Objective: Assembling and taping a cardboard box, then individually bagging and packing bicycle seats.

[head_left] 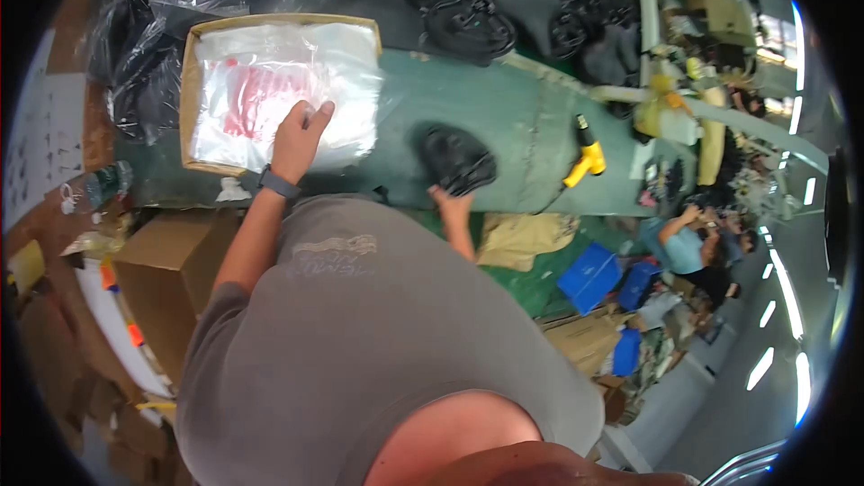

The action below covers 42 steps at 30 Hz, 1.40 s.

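A shallow cardboard box (191, 94) full of clear plastic bags (346, 117) with red print sits at the left of the green table. Over the bags is my left hand (301, 137), its fingers curled and thumb close against them, pinching at the top bag. My right hand (450, 205) grips the near edge of a black bicycle saddle (457, 158), which shows its underside and lies on the table to the right of the box. Some of the right hand's fingers are hidden by the saddle.
A yellow heat gun (587, 155) with a cord stands on the table at the right. Several black saddles (531, 13) and black plastic-wrapped goods (162, 45) line the far side. Cardboard boxes (175, 252) and blue bins (589, 277) are below. Another person (682, 247) is at far right.
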Each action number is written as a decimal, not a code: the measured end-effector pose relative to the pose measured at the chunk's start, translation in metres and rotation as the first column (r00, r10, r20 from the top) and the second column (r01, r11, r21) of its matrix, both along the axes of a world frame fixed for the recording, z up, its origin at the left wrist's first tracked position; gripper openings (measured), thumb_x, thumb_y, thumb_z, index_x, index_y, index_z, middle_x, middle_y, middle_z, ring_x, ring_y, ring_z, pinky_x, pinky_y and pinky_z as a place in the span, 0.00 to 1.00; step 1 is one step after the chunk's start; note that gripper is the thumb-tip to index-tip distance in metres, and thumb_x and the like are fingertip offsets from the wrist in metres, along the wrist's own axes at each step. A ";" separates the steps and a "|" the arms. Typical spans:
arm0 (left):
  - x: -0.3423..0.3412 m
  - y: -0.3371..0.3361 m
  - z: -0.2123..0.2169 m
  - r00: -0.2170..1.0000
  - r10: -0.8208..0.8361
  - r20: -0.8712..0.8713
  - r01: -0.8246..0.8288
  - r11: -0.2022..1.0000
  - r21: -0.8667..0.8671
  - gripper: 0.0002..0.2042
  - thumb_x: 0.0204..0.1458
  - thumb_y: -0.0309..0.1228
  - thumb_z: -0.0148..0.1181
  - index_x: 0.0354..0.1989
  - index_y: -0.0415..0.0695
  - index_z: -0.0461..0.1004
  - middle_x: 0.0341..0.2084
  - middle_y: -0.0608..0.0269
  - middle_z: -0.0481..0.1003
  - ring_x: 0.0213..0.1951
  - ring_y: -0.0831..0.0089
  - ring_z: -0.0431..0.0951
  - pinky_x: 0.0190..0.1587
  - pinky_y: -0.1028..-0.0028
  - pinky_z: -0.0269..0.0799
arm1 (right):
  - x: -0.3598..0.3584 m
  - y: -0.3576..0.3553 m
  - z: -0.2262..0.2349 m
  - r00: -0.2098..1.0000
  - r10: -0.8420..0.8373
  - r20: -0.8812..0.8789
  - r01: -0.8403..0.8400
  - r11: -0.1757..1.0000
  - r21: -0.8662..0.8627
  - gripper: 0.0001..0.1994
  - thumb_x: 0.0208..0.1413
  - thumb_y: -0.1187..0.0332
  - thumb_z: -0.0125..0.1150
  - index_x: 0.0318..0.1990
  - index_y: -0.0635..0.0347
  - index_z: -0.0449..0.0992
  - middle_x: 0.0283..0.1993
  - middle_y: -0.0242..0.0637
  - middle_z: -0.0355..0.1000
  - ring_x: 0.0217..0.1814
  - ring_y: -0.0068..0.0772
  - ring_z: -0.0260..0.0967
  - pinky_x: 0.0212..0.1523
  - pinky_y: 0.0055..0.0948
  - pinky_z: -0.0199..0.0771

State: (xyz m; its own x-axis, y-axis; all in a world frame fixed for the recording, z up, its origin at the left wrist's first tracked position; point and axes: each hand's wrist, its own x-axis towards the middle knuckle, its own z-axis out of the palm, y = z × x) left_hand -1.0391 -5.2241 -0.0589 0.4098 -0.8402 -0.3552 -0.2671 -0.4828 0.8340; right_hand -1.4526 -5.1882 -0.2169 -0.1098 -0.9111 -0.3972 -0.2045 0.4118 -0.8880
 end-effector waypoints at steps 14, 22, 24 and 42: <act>0.015 0.013 0.044 0.956 -0.026 0.293 0.142 0.912 -0.384 0.22 0.55 0.27 0.61 0.60 0.50 0.71 0.39 0.52 0.80 0.40 0.49 0.81 0.41 0.55 0.75 | 0.110 0.047 0.177 0.856 0.080 0.510 -0.069 0.997 -0.042 0.20 0.67 0.63 0.62 0.58 0.67 0.69 0.44 0.50 0.79 0.44 0.45 0.81 0.44 0.42 0.85; 0.033 0.007 0.066 0.992 0.080 -0.094 -0.119 0.835 -0.538 0.18 0.65 0.44 0.57 0.45 0.41 0.83 0.30 0.45 0.80 0.34 0.48 0.82 0.38 0.61 0.74 | 0.210 0.029 0.180 0.960 0.278 0.017 -0.228 0.819 -0.527 0.40 0.53 0.76 0.70 0.70 0.70 0.54 0.64 0.47 0.66 0.64 0.38 0.66 0.68 0.34 0.63; 0.046 0.018 0.109 0.998 0.055 0.008 -0.044 0.872 -0.487 0.18 0.65 0.44 0.57 0.40 0.41 0.83 0.29 0.45 0.80 0.34 0.45 0.81 0.37 0.58 0.74 | 0.226 0.028 0.181 0.955 0.296 0.005 -0.244 0.795 -0.556 0.40 0.53 0.75 0.73 0.69 0.69 0.54 0.63 0.48 0.67 0.63 0.37 0.68 0.65 0.34 0.66; 0.102 0.076 0.215 0.921 0.062 0.385 0.236 0.697 -0.677 0.14 0.65 0.36 0.55 0.34 0.38 0.78 0.27 0.46 0.76 0.35 0.42 0.77 0.36 0.54 0.70 | 0.247 0.025 0.252 0.877 0.418 -0.239 -0.457 0.566 -0.686 0.40 0.50 0.79 0.74 0.69 0.66 0.57 0.57 0.48 0.73 0.58 0.43 0.75 0.59 0.36 0.74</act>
State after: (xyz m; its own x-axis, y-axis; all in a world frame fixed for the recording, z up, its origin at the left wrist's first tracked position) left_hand -0.9374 -5.1477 0.1558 0.2892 -0.8142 0.5035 -0.6188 0.2423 0.7473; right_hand -1.2061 -5.1635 0.0355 0.3800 -0.8438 0.3790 -0.2330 -0.4838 -0.8436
